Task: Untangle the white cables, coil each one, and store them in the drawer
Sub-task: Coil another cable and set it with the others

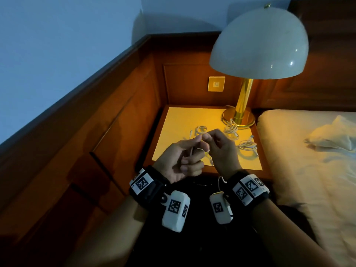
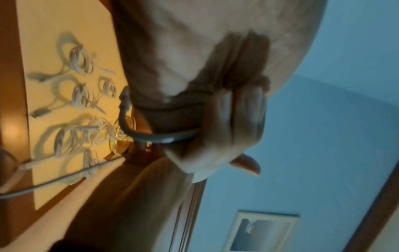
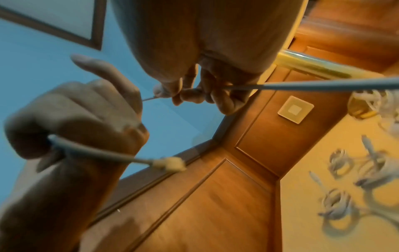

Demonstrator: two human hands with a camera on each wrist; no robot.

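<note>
Both hands hover over the near edge of the yellow-lit nightstand top (image 1: 179, 120). My left hand (image 1: 196, 149) grips one white cable (image 1: 191, 151) in its curled fingers, and a loop of the cable (image 2: 151, 137) runs round them. In the right wrist view its plug end (image 3: 170, 163) sticks out below the left hand (image 3: 75, 122). My right hand (image 1: 209, 138) pinches the same cable (image 3: 323, 85) at the fingertips (image 3: 194, 93), close to the left thumb. Three coiled white cables (image 1: 201, 130) (image 1: 231, 129) (image 1: 247, 146) lie on the top. No drawer shows.
A brass lamp (image 1: 243, 105) with a white dome shade stands at the nightstand's back right. Wood panelling with a wall switch (image 1: 216, 84) closes the back and left. A bed (image 1: 308, 151) lies directly to the right.
</note>
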